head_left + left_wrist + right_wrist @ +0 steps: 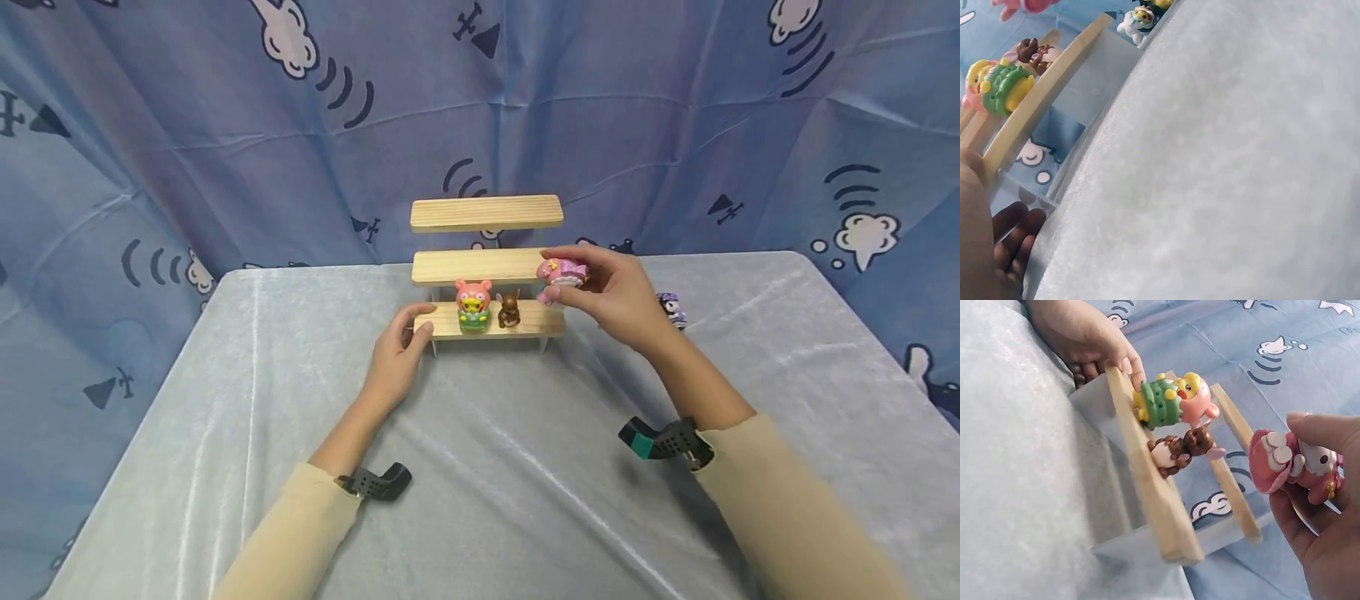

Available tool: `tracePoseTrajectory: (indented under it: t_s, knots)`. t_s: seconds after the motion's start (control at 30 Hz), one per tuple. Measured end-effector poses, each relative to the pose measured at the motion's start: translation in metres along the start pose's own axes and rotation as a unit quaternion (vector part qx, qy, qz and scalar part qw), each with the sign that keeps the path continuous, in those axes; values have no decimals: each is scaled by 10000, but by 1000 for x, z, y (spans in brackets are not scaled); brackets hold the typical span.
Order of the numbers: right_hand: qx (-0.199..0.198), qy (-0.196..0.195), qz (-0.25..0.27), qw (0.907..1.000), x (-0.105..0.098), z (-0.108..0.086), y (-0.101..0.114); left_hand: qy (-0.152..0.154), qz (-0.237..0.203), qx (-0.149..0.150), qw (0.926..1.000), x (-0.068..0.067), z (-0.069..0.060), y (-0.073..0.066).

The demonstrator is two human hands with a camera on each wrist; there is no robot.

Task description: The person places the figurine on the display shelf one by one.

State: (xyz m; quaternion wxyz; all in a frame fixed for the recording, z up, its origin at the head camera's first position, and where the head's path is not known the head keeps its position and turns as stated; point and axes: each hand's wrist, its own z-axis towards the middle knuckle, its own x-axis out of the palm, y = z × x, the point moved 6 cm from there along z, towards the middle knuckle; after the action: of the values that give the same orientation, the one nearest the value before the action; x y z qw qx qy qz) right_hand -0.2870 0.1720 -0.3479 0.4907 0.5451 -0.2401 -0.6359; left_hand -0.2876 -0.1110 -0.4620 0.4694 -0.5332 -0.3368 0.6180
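A small tiered display stand has wooden shelves, the lowest bearing two figurines. One is a pink-hooded figurine with a yellow face and green body; beside it sits a brown figurine with large ears. My left hand grips the left end of that lowest shelf, thumb at the front edge. Near the right end of the middle shelf, my right hand holds a pink figurine between thumb and fingers. The right wrist view shows its ruffled pink base and white face, tipped sideways.
Another figurine, white, black and purple, is on the table right of the stand, partly behind my right hand. The top shelf rises at the back. A pale velvety cloth covers the table; a blue patterned curtain hangs behind.
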Motion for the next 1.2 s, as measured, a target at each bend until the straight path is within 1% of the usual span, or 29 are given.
tracePoseTrajectory:
  t_s: [0.1,0.27,0.43,0.7,0.83,1.0,1.2]
  knots:
    - [-73,103,73,9999,3,9,7,-7,13,-16,10000,-1,0,1]
    - [-200,319,6,9993,11,25,16,-8,-14,-22,10000,-1,0,1]
    - [-183,423,-106,9989,19,40,21,14,-35,-38,10000,-1,1,2]
    - [-198,575,-143,9980,36,62,29,25,-134,-103,9999,0,0,4]
    - [-226,637,-159,9976,45,72,33,15,-128,-110,9999,1,0,5]
    - [-289,675,-229,9970,56,82,37,-10,-84,-72,9999,1,1,3]
    - [-214,719,-216,9969,63,89,39,-28,-61,-54,10000,1,1,0]
